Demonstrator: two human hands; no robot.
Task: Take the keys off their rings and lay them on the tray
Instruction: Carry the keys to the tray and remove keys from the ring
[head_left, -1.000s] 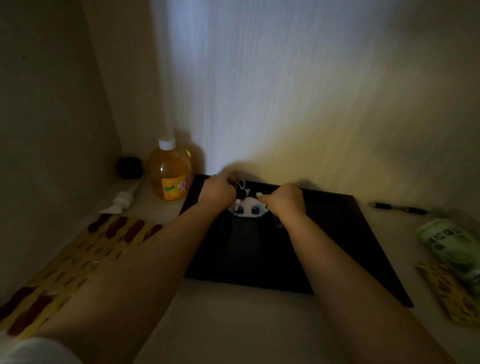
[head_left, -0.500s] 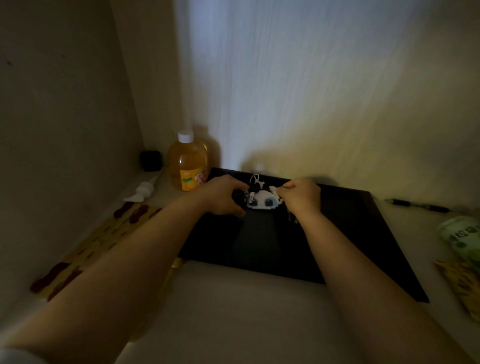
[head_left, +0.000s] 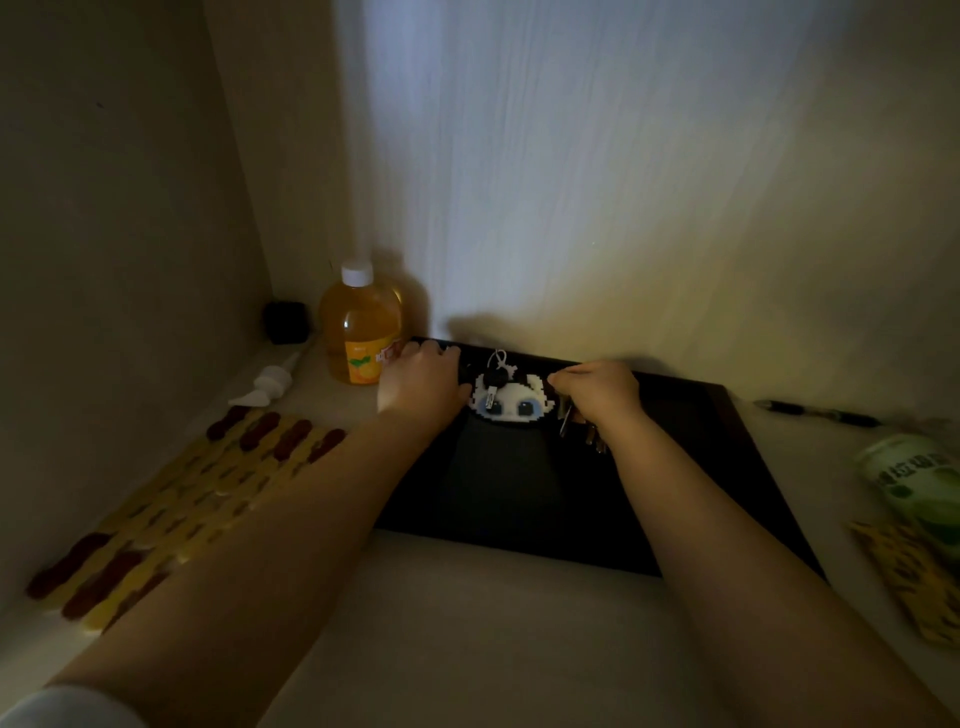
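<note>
A black tray (head_left: 701, 467) lies on the pale table against the wall. At its far edge a white pixel-bead charm (head_left: 511, 402) with blue eyes and a white cord loop lies between my hands. My left hand (head_left: 421, 382) rests just left of the charm, fingers curled; what it grips is hidden. My right hand (head_left: 597, 389) is closed on the right end of the charm's bunch, and several metal keys (head_left: 576, 426) hang beneath it over the tray. The scene is dim.
An orange juice bottle (head_left: 361, 327) stands left of the tray, with a black box (head_left: 285, 322) and a white tube (head_left: 270, 384) beside it. A yellow and dark red mat (head_left: 156, 509) lies at left. A pen (head_left: 821, 413), a green can (head_left: 914, 483) and a yellow packet (head_left: 909, 577) are at right.
My left hand has slid from over the charm to its left side. The right hand has lifted slightly, so the keys now hang in view beneath it.
</note>
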